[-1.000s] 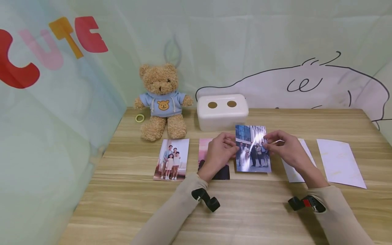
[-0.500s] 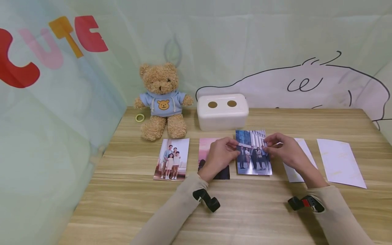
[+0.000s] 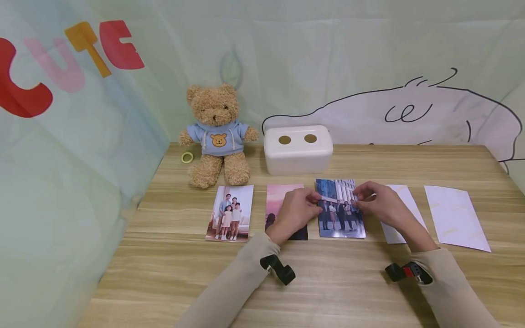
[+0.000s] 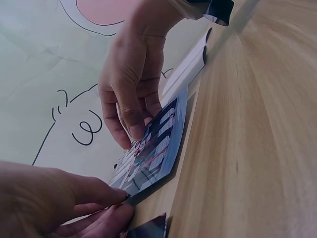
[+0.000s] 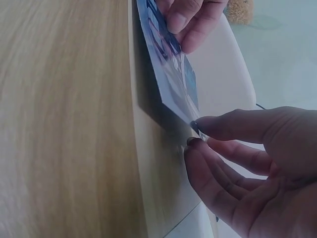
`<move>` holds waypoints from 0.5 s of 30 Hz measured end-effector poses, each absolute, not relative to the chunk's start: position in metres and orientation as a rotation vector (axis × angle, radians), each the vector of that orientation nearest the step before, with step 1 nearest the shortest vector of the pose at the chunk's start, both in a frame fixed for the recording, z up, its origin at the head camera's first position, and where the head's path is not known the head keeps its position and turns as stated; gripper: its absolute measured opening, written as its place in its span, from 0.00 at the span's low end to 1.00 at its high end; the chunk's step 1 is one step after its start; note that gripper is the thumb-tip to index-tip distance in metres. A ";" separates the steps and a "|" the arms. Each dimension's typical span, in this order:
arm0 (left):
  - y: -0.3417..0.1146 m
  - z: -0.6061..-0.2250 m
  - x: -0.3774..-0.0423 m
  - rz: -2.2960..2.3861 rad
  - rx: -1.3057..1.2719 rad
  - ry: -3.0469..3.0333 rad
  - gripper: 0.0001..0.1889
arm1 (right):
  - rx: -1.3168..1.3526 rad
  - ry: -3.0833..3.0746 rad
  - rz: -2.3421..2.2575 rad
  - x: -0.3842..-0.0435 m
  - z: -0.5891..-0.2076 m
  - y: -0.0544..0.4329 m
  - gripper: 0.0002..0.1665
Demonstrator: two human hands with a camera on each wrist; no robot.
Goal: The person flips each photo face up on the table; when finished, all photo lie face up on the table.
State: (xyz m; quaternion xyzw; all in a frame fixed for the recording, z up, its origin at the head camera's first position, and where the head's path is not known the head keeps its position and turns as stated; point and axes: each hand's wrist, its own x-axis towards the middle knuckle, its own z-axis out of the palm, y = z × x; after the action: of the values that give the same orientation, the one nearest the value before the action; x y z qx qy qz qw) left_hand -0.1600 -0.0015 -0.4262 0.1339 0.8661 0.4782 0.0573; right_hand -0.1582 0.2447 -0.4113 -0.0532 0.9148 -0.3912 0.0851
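Left hand (image 3: 296,210) and right hand (image 3: 379,203) pinch opposite sides of group photo (image 3: 339,217), probably keeping it level, picture mostly uncovered; photo apparently just off bench (image 3: 344,282), short sides roughly parallel to back edge.

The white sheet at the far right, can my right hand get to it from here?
Probably, after letting go: the right hand pinches the group photo, but nothing covers the white sheet beyond it.

Indoor tabletop set, creased cartoon-print backdrop (image 3: 369,41) behind wood-grain table (image 3: 336,287), colourful CUTE lettering (image 3: 84,38), seated teddy bear (image 3: 217,136)
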 end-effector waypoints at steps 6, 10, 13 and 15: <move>-0.001 -0.426 -0.160 1.434 0.442 2.645 0.12 | -0.166 2.737 -1.107 -0.159 -0.412 0.244 0.18; 0.000 -0.425 -0.160 1.384 0.459 2.664 0.12 | -0.177 2.742 -1.088 -0.158 -0.411 0.245 0.18; 0.001 -0.425 -0.160 1.365 0.465 2.667 0.12 | -0.179 2.737 -1.077 -0.157 -0.410 0.244 0.19; 0.001 -0.425 -0.160 1.353 0.469 2.671 0.13 | -0.170 2.733 -1.064 -0.157 -0.409 0.243 0.19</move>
State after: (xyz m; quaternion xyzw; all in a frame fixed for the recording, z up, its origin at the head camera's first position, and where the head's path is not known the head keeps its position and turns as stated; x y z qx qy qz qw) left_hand -0.1595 0.0014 -0.4247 0.1546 0.8799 0.4458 0.0555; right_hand -0.1569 0.2430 -0.4091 -0.0577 0.9255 -0.3604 0.1015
